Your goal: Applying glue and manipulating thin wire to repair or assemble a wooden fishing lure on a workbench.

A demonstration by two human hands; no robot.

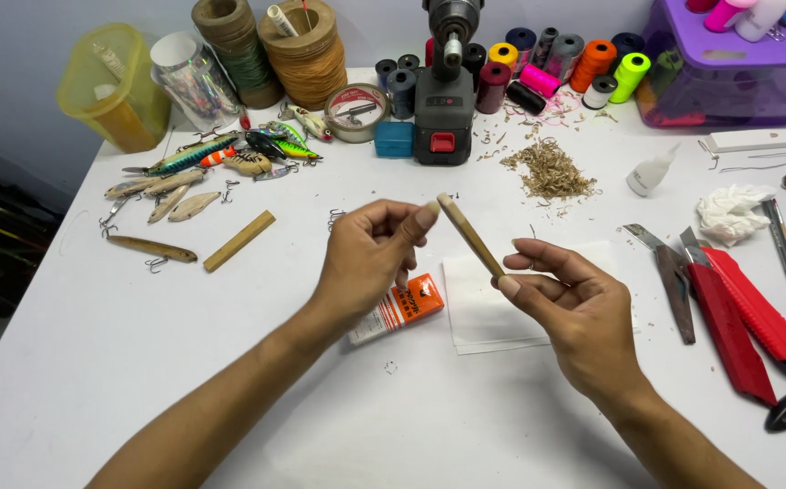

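**Wooden stick pinched between both hands**

Right hand [583, 312] pinches the wooden stick [471, 237] at its lower end; left hand [370, 254] presses fingertips on the top end, above the white desk [139, 362]. Wood shavings [549, 170] at twelve o'clock, red utility knives [737, 317] at three, fishing lures [203, 167] at ten.

A yellow plastic container [117, 86] stands at the upper left of the frame, with two coils of cord [275, 50] beside it. Fishing lures [221, 154] and unpainted wooden lure blanks [171, 204] lie at left. A cordless drill [445, 100] stands at top centre, thread spools [556, 63] behind it, wood shavings [549, 170] below. Red utility knives [737, 308] lie at right; a purple storage box [737, 72] occupies the upper right.
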